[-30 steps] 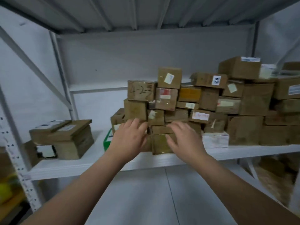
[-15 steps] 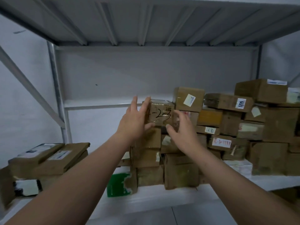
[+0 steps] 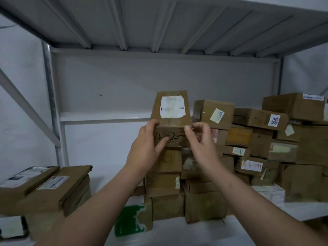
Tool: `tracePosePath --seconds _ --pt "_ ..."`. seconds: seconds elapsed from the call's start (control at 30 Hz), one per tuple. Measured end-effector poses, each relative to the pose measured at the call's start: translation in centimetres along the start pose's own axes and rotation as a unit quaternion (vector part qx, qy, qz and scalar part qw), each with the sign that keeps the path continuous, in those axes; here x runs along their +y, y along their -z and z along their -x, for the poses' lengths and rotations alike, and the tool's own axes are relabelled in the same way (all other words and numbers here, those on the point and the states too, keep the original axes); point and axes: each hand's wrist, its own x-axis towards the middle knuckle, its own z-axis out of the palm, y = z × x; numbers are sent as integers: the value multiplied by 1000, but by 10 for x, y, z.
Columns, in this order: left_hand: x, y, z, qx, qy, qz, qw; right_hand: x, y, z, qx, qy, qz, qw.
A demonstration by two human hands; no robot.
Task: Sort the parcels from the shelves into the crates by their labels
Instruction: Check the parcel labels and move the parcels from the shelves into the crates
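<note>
A small brown cardboard parcel (image 3: 171, 105) with a white label on its top face and "4-2" handwritten on its front sits tilted toward me on top of the left column of the parcel stack (image 3: 165, 181). My left hand (image 3: 145, 148) grips its left side, thumb across the front writing. My right hand (image 3: 198, 139) pinches its upper right front corner with thumb and fingers curled. No crates are in view.
The stack of brown parcels (image 3: 257, 139) fills the white shelf (image 3: 177, 235) to the right. Two flat boxes (image 3: 53, 185) lie at the left. A green-and-white packet (image 3: 129, 221) leans at the stack's foot. A shelf upright (image 3: 51, 103) stands left; the upper shelf (image 3: 159, 23) hangs overhead.
Both hands rose from the low front boxes to the top-left parcel and took hold of it. The parcel has tipped forward, showing its white top label.
</note>
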Motion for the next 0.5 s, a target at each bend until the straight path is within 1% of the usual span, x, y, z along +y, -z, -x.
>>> tracePosePath --seconds 0.1,0.17,0.27,0.33,0.43,0.5 --pt "-4 16 13 14 17 79 997 -10 -14 8 -7 9 -5 1000" --pt "-7 29 22 17 27 133 991 -17 -27 14 7 26 -9 1000" --pt "-9 54 31 48 50 235 970 -24 -46 23 23 52 -32 998" --pt "-15 73 32 69 69 287 953 -30 -57 32 18 61 -62 996" --pt "-24 99 34 35 112 335 935 -38 -74 49 10 98 -58 993" --pt "-32 113 40 30 109 341 933 -44 -89 61 6 113 -43 993"
